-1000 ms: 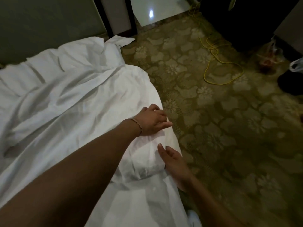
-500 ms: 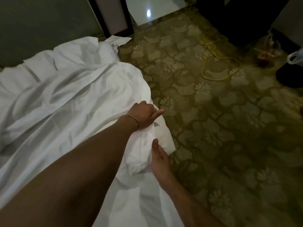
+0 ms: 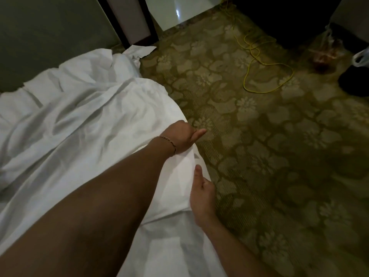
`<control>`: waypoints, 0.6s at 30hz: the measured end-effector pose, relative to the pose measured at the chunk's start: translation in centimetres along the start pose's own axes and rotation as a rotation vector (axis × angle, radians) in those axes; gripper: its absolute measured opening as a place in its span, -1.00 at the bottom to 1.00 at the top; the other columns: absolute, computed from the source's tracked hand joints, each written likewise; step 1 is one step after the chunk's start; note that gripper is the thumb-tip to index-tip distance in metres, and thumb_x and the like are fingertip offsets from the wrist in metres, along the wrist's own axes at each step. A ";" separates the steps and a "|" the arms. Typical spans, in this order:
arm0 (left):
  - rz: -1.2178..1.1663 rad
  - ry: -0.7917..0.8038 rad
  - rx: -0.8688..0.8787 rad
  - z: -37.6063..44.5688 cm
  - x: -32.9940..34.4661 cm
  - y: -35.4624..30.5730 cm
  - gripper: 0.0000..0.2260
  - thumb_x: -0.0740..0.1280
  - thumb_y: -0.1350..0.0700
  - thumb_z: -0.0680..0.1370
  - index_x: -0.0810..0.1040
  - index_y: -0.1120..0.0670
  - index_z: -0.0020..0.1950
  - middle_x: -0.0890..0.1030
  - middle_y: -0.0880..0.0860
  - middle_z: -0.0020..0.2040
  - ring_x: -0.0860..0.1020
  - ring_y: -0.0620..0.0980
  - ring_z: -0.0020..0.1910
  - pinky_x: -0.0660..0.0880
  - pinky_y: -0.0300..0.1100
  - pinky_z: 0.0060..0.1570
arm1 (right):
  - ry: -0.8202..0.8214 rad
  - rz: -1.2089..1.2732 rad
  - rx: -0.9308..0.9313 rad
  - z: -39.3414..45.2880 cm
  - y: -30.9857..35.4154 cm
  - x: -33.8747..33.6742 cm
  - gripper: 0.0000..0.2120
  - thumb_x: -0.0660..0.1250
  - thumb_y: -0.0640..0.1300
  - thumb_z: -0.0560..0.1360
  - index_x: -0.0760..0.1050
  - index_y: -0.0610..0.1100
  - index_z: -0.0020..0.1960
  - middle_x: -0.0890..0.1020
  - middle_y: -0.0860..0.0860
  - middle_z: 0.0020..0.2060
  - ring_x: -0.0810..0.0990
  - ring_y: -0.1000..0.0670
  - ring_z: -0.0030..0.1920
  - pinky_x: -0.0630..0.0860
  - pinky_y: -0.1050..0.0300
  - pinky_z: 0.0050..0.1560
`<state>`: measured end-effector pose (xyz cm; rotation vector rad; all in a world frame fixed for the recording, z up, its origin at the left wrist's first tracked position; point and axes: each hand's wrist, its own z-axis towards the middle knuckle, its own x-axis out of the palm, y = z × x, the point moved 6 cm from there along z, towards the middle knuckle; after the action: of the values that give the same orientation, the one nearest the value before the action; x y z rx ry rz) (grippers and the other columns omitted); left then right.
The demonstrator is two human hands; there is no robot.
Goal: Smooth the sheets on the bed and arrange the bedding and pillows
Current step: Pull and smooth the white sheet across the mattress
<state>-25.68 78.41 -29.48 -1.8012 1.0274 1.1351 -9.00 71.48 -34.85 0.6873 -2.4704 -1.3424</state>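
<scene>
Hands first: our left hand (image 3: 182, 136) sits at the edge of the bed with its fingers curled into the white sheet (image 3: 83, 120), thumb sticking out toward the carpet (image 3: 259, 156), so it holds a fold of cloth. Our right hand (image 3: 202, 194) lies just below it along the same edge, thumb up against the fabric; its fingers run down the far side of the cloth, and we cannot tell whether they pinch the sheet or only press it.

Between the two hands the sheet bulges over what we take to be the corner of the mattress. Further up the bed it lies in long creases, with a crumpled heap (image 3: 95, 64) near the wall. No pillow shows clearly from here.

We judge that we are at the smoothing step, working one side edge, with most of the task ahead. The next move probably calls for a firm pull outward and down with both hands, so the slack runs off the top, and then a tuck under the side. We should keep the pull even, or the creases will only shift toward the wall.

A yellow cord (image 3: 265, 76) loops on the carpet, well apart from the bed.
</scene>
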 end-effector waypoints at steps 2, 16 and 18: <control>0.016 -0.004 0.024 0.5 0.0 -0.6 -0.52 0.01 -0.16 0.68 0.43 0.11 -0.25 0.55 0.17 -0.24 0.51 0.12 -0.20 0.47 0.00 -0.03 | -0.012 0.008 0.009 0.1 0.5 -0.5 -0.48 0.17 0.17 0.60 0.51 -0.18 -0.34 0.51 -0.03 -0.47 0.46 0.06 -0.43 0.42 0.19 -0.37; 0.012 -0.215 0.056 3.3 -5.5 -2.2 -0.55 0.03 -0.15 0.69 0.28 -0.05 -0.38 0.46 0.08 -0.30 0.44 0.06 -0.26 0.41 -0.04 -0.13 | 0.026 0.204 -0.050 1.3 8.0 -1.6 -0.46 0.21 0.23 0.54 0.60 -0.23 -0.21 0.69 -0.07 -0.30 0.66 -0.07 -0.27 0.60 0.05 -0.22; 0.031 -0.177 -0.013 3.6 -4.3 -1.4 -0.52 0.03 -0.19 0.68 0.30 -0.02 -0.38 0.46 0.09 -0.29 0.48 0.10 -0.21 0.42 -0.03 -0.11 | -0.035 0.123 -0.052 2.8 6.0 -2.2 -0.50 0.21 0.19 0.58 0.57 -0.17 -0.31 0.64 0.03 -0.41 0.60 0.03 -0.37 0.54 0.14 -0.29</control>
<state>-26.74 83.14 -26.35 -1.6662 0.9484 1.2970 -10.00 77.44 -31.34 0.4960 -2.4515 -1.3777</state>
